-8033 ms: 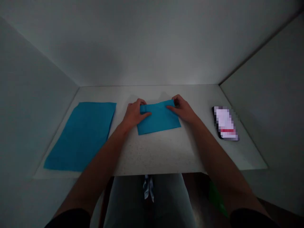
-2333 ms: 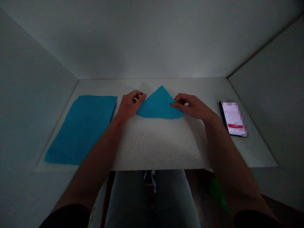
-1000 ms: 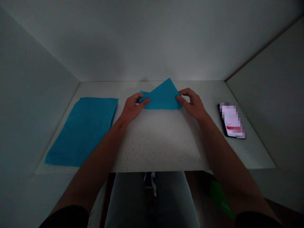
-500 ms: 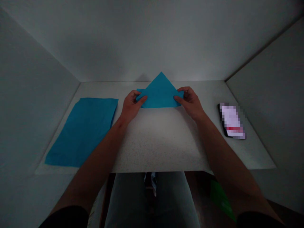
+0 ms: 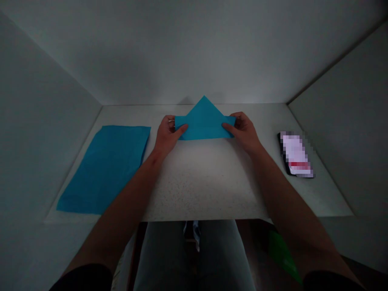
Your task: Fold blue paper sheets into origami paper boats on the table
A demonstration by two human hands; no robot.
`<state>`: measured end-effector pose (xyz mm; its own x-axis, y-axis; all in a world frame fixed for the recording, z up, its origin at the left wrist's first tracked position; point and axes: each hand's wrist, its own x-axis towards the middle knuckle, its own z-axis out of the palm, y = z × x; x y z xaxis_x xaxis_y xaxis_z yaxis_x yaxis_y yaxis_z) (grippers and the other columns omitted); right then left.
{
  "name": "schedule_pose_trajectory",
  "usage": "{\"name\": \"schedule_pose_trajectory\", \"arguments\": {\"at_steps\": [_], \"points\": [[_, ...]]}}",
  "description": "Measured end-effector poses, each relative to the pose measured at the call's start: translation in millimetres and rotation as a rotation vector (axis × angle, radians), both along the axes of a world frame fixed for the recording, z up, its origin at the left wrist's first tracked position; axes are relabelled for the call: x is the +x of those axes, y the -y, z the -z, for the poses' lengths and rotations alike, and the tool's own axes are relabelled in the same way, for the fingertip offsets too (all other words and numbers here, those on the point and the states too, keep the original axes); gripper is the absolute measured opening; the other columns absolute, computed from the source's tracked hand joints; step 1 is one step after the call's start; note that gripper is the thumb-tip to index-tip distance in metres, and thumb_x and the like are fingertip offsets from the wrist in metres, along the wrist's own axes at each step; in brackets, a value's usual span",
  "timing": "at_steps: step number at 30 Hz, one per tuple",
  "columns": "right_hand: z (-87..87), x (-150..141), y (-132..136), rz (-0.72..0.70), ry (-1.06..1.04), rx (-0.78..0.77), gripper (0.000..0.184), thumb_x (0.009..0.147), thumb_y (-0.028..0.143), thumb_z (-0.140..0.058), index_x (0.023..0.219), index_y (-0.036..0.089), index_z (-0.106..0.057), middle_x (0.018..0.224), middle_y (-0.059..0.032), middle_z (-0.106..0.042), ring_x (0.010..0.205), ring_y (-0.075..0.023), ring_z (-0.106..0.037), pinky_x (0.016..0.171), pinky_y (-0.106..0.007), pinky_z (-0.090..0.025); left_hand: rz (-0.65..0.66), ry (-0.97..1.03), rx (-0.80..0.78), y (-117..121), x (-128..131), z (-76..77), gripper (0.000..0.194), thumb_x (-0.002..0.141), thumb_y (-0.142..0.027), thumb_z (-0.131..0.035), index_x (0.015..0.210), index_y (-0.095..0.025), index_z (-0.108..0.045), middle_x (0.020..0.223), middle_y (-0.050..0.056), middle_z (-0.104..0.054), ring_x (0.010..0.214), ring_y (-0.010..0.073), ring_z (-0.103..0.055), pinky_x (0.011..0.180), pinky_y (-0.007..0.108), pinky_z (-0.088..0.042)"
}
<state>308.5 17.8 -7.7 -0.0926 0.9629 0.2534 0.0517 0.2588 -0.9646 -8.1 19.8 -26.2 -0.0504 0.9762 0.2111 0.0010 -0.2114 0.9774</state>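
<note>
A folded blue sheet of paper (image 5: 204,123) is held between my two hands near the back of the white table. Its top forms a triangular peak, and a flat band runs along the bottom with short ends jutting out left and right. My left hand (image 5: 168,135) pinches the left end, thumb in front and fingers behind. On the right end, my right hand (image 5: 244,131) grips the same way, its thumb lying on the band. The fingers behind the paper are partly hidden.
Blue sheets (image 5: 106,167) lie on the left of the white table (image 5: 206,186), partly under my left forearm. A phone (image 5: 297,155) with a lit, blurred screen rests on the right. White walls (image 5: 194,52) enclose the table's back and sides. Something green (image 5: 281,254) is below, right.
The paper's peak has come down slightly and tilted. Its lower left and right ends now stand out as a straight band in front, where the triangle's sides covered them before. Both hands keep hold.
</note>
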Motion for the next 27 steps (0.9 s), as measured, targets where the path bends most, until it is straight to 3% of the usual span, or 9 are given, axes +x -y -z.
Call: {"name": "schedule_pose_trajectory", "arguments": {"at_steps": [3,6,11,17,21,24,27], "points": [[-1.2,5.1,0.9,0.011,0.056,-0.011,0.059,0.082,0.069,-0.099,0.106,0.029,-0.063,0.079,0.0042,-0.061,0.065,-0.0128,-0.052,0.058,-0.027,-0.043,-0.008,-0.114,0.041,5.1,-0.7,-4.8,0.048,0.083,-0.046,-0.095,0.111,-0.026,-0.061,0.083,-0.004,-0.074,0.063,0.0099,-0.062,0.055,0.019,-0.048],[-0.6,8.5,-0.4,0.042,0.087,0.014,0.052,0.086,0.066,-0.097,0.103,0.029,-0.065,0.079,0.0033,-0.062,0.065,-0.0130,-0.053,0.058,-0.027,-0.041,0.029,-0.193,0.083,9.5,0.6,-9.6,0.034,0.089,-0.044,-0.090,0.104,-0.025,-0.066,0.078,-0.005,-0.068,0.060,0.0083,-0.055,0.053,0.019,-0.042],[3.1,10.1,-4.6,0.073,0.102,0.054,0.043,0.087,0.061,-0.095,0.097,0.027,-0.072,0.090,-0.0003,-0.069,0.077,-0.0153,-0.060,0.069,-0.029,-0.050,0.083,-0.232,0.095,11.0,3.7,-14.3,0.032,0.086,-0.046,-0.091,0.103,-0.023,-0.077,0.091,0.001,-0.075,0.071,0.0109,-0.061,0.063,0.023,-0.051],[0.4,15.3,-2.3,0.080,0.163,-0.008,0.033,0.090,0.055,-0.086,0.108,0.028,-0.084,0.110,-0.0044,-0.080,0.099,-0.0228,-0.071,0.091,-0.038,-0.059,0.200,-0.176,0.106,9.2,-5.1,-14.7,0.061,0.076,-0.045,-0.097,0.130,-0.023,-0.078,0.119,0.008,-0.081,0.088,0.0167,-0.073,0.079,0.028,-0.061],[-4.7,24.0,-4.2,0.076,0.076,-0.056,0.046,0.097,0.064,-0.066,0.112,0.026,-0.086,0.123,-0.0082,-0.082,0.112,-0.0300,-0.073,0.097,-0.046,-0.063,0.369,-0.083,0.081,6.6,-15.7,-15.3,0.070,0.080,-0.030,-0.089,0.148,-0.025,-0.074,0.107,0.006,-0.079,0.085,0.0186,-0.072,0.080,0.031,-0.062],[-7.7,34.1,-5.1,0.038,0.034,-0.084,0.045,0.096,0.058,-0.063,0.117,0.025,-0.086,0.126,-0.0095,-0.082,0.120,-0.0333,-0.073,0.105,-0.051,-0.062,0.416,-0.029,0.020,4.4,-20.0,-16.5,0.065,0.083,-0.023,-0.085,0.148,-0.023,-0.077,0.099,0.005,-0.078,0.087,0.0212,-0.074,0.084,0.035,-0.064],[-9.5,45.0,-2.7,0.018,0.069,-0.082,0.041,0.089,0.043,-0.071,0.124,0.027,-0.087,0.122,-0.0055,-0.083,0.117,-0.0301,-0.074,0.110,-0.052,-0.061,0.378,0.049,-0.008,1.9,-20.3,-17.3,0.050,0.087,-0.028,-0.084,0.137,-0.024,-0.083,0.117,0.009,-0.083,0.103,0.0247,-0.078,0.096,0.041,-0.066]]}}
